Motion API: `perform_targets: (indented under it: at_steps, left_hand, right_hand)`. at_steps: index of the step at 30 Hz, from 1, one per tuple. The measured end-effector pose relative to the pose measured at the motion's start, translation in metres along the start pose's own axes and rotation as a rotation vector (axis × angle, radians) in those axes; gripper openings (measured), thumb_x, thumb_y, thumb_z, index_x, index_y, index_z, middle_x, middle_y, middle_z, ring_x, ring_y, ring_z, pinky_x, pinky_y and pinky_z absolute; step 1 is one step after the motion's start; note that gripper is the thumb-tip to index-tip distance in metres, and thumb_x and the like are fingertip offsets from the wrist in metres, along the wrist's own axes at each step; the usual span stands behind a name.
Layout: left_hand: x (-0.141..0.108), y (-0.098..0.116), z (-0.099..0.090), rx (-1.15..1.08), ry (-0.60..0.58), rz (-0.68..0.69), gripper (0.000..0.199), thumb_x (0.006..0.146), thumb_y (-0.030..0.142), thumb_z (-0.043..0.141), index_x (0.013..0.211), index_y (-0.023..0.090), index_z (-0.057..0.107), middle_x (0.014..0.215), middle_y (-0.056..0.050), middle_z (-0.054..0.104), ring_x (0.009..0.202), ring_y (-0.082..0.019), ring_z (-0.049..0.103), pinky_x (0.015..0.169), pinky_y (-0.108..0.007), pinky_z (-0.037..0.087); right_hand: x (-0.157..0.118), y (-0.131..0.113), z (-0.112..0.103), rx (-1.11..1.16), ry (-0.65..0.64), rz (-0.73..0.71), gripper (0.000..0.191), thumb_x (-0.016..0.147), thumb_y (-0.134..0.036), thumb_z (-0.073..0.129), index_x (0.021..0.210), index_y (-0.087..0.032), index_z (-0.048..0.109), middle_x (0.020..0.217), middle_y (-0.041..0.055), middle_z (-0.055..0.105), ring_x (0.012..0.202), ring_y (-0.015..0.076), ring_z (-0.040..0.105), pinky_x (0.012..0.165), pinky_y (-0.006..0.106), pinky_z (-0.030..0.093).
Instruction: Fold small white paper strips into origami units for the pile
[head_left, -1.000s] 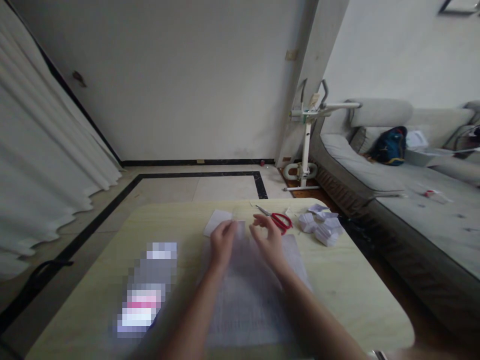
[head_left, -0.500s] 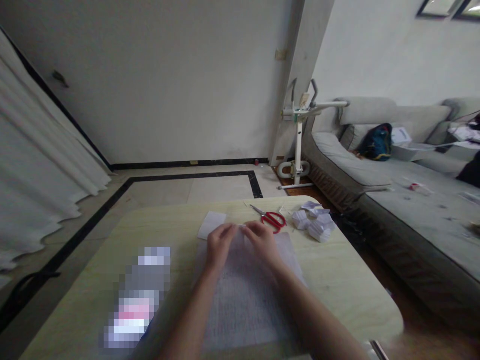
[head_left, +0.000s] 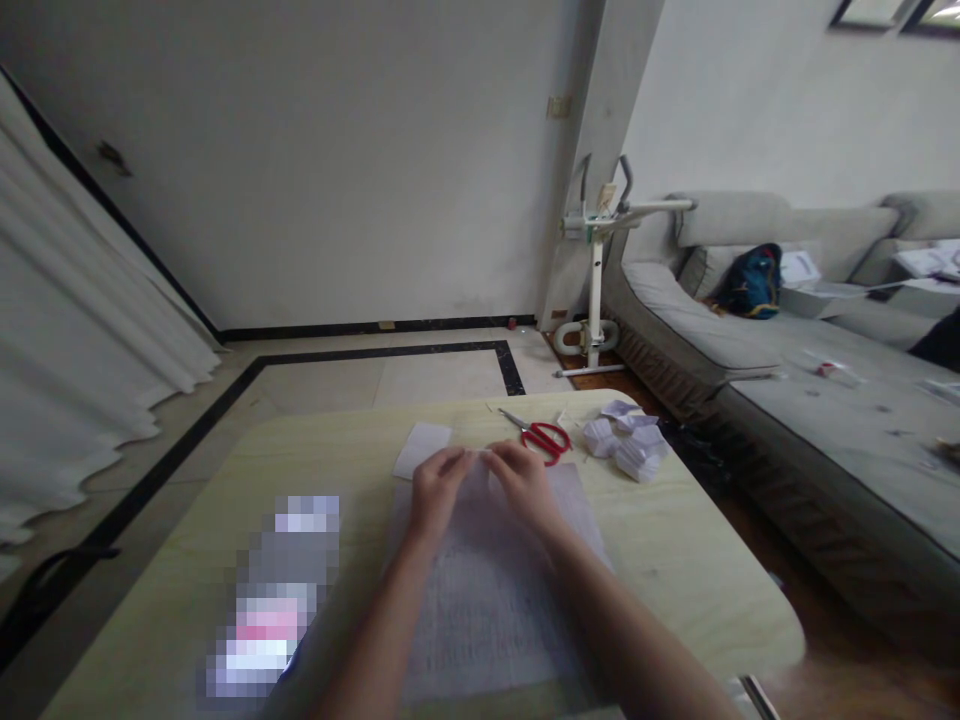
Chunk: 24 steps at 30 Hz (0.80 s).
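Observation:
Above the table's middle, my left hand and my right hand are close together, fingertips pinched. A small piece of white paper shows between them; most of it is hidden by the fingers. Under both hands and forearms lies a large thin sheet of paper with faint print. A smaller white paper sits just beyond my left hand. Scissors with red handles rest open beyond my right hand. Several folded pale paper pieces are heaped to their right.
A pixelated phone-like shape lies on the left of the light wooden table. Small paper scraps are near the scissors. Past the table stand a white exercise machine and a grey sofa with a blue bag.
The view has shifted very slightly. Both hands keep the same pinched pose at the same place over the sheet.

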<state>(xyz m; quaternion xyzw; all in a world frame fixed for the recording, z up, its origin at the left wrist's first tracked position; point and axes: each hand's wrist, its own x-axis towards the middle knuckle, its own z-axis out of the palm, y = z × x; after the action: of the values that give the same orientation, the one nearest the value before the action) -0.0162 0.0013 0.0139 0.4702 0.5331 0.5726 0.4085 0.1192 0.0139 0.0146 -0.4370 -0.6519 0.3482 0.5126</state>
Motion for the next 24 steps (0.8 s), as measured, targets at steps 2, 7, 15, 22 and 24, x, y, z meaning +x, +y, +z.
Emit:
perform_targets:
  at_steps: [2, 7, 15, 22, 24]
  left_hand:
    - [0.0001, -0.0007, -0.0001, -0.006, -0.004, -0.002, 0.024, 0.069, 0.037, 0.066, 0.076, 0.014, 0.070, 0.075, -0.004, 0.068, 0.072, -0.017, 0.060, 0.067, -0.025, 0.047]
    - [0.0008, -0.0009, -0.0002, 0.001, 0.010, 0.005, 0.025, 0.068, 0.036, 0.066, 0.078, 0.013, 0.071, 0.077, -0.005, 0.070, 0.074, -0.019, 0.062, 0.071, -0.029, 0.048]
    - [-0.0004, 0.0016, -0.0005, -0.004, -0.018, 0.001, 0.023, 0.070, 0.036, 0.066, 0.078, 0.014, 0.072, 0.079, -0.005, 0.071, 0.077, -0.019, 0.062, 0.072, -0.028, 0.048]
    - [-0.0005, 0.0003, -0.0003, -0.042, -0.047, -0.019, 0.022, 0.070, 0.033, 0.067, 0.081, 0.015, 0.072, 0.083, -0.005, 0.072, 0.080, -0.019, 0.063, 0.076, -0.028, 0.047]
    - [-0.0003, -0.0002, -0.0003, -0.054, -0.054, -0.026, 0.022, 0.071, 0.033, 0.067, 0.082, 0.015, 0.072, 0.084, -0.005, 0.072, 0.081, -0.019, 0.063, 0.076, -0.028, 0.047]
  right_hand:
    - [-0.0003, -0.0001, -0.0004, -0.002, -0.002, -0.004, 0.018, 0.083, -0.028, 0.054, 0.077, -0.016, 0.065, 0.072, 0.0046, 0.065, 0.068, 0.0161, 0.058, 0.063, 0.027, 0.045]
    - [-0.0006, 0.0020, 0.0007, -0.005, -0.001, 0.010, 0.019, 0.083, -0.030, 0.055, 0.079, -0.016, 0.067, 0.074, 0.0051, 0.066, 0.070, 0.0164, 0.059, 0.064, 0.027, 0.046]
    - [0.0011, -0.0005, -0.0004, 0.015, 0.001, 0.016, 0.016, 0.081, -0.028, 0.058, 0.076, -0.016, 0.068, 0.071, 0.0045, 0.067, 0.067, 0.0160, 0.059, 0.063, 0.027, 0.046]
    - [0.0001, -0.0027, -0.0028, 0.036, 0.021, 0.015, 0.014, 0.080, -0.026, 0.058, 0.074, -0.016, 0.068, 0.071, 0.0040, 0.067, 0.067, 0.0159, 0.060, 0.064, 0.027, 0.047]
    - [0.0000, -0.0033, -0.0033, 0.028, 0.017, 0.010, 0.014, 0.080, -0.025, 0.058, 0.075, -0.017, 0.068, 0.072, 0.0039, 0.067, 0.068, 0.0160, 0.060, 0.064, 0.027, 0.046]
